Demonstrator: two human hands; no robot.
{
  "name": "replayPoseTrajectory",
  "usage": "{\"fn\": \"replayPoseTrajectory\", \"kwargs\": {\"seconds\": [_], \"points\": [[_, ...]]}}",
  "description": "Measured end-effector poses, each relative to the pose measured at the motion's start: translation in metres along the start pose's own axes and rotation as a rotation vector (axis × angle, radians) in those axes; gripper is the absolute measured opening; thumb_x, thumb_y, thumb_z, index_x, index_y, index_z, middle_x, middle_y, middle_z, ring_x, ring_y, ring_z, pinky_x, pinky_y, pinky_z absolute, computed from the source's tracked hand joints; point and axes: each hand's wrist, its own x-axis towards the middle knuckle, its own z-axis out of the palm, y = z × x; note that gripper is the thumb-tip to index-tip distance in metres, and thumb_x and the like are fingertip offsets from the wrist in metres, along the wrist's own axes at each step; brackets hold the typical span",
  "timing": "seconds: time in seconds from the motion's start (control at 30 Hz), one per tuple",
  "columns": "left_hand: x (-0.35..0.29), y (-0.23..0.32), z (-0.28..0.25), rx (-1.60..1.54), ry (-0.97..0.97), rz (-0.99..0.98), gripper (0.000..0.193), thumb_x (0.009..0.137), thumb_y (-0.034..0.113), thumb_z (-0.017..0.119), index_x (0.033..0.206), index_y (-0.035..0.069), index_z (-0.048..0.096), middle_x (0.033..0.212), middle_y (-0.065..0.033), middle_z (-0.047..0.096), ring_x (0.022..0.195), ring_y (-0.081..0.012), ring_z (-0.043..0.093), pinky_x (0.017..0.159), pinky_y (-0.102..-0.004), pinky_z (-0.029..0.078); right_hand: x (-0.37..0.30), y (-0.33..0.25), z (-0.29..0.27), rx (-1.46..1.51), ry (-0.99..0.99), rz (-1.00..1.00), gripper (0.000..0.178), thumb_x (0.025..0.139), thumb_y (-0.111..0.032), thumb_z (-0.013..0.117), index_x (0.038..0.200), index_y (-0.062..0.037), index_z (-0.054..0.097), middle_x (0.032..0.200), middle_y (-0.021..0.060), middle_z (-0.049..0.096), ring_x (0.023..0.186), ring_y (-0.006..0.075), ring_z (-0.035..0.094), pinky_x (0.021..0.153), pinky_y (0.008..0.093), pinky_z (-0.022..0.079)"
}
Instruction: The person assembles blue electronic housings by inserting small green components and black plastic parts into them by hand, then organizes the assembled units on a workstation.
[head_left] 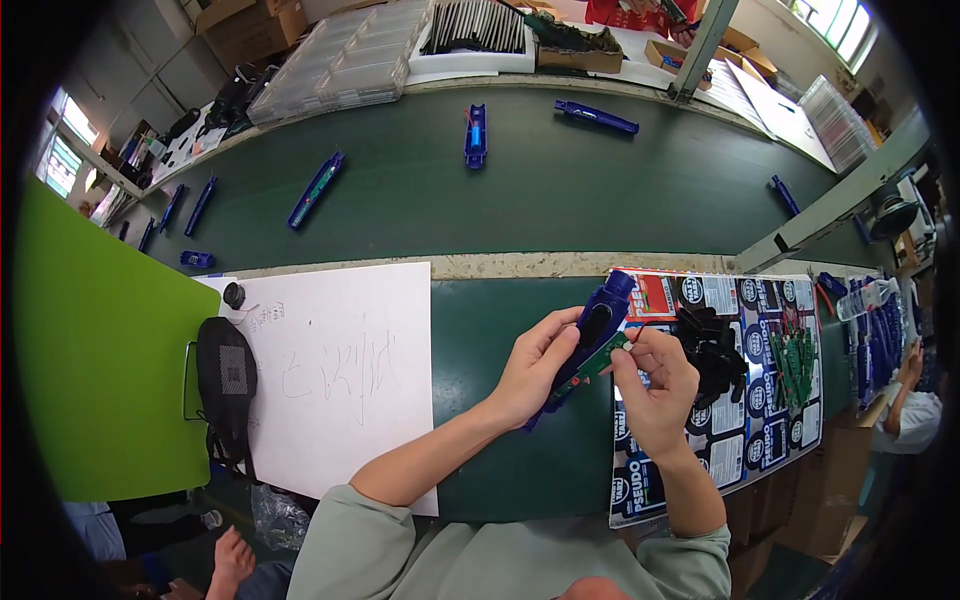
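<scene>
My left hand (535, 365) is closed around a long dark-blue plastic housing (606, 305), held tilted above the bench with its narrower end pointing away from me. A slim green circuit board (588, 371) lies along the housing, partly covered by my fingers. At the board's far end, the thumb and fingertips of my right hand (655, 385) pinch together beside a small pale part and a thin dark wire. Whether they grip the wire or the board's tip is too small to tell. Just right of that hand sits a pile of black plastic parts (710, 355).
Several green circuit boards (793, 360) lie on the printed sheet (735, 440) at right. White paper (350, 390) covers the bench at left, with a black pouch (228, 380) on it. Blue housings (476, 136) are spread along the green belt (400, 190). A metal post (830, 200) rises at right.
</scene>
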Motion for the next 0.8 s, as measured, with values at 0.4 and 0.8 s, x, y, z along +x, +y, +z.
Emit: {"fn": "replayPoseTrajectory", "kwargs": {"seconds": [0.4, 0.8], "points": [[-0.003, -0.005, 0.002, 0.048, -0.027, 0.047, 0.036, 0.109, 0.02, 0.048, 0.138, 0.001, 0.054, 0.107, -0.0033, 0.066, 0.089, -0.008, 0.061, 0.081, -0.0243, 0.051, 0.018, -0.006, 0.008, -0.495, 0.049, -0.265, 0.031, 0.08, 0.004, 0.077, 0.11, -0.0028, 0.069, 0.096, 0.0095, 0.057, 0.07, 0.0183, 0.058, 0.06, 0.0302, 0.048], [-0.009, -0.015, 0.008, 0.135, -0.066, 0.18, 0.045, 0.103, 0.001, 0.053, 0.146, -0.002, 0.043, 0.122, -0.0072, 0.063, 0.101, -0.0109, 0.063, 0.079, -0.0258, 0.054, 0.017, 0.005, 0.012, -0.103, 0.117, 0.039, 0.053, 0.083, 0.009, 0.072, 0.127, 0.0001, 0.045, 0.094, 0.0017, 0.055, 0.076, 0.0058, 0.056, 0.065, 0.0206, 0.043]]}}
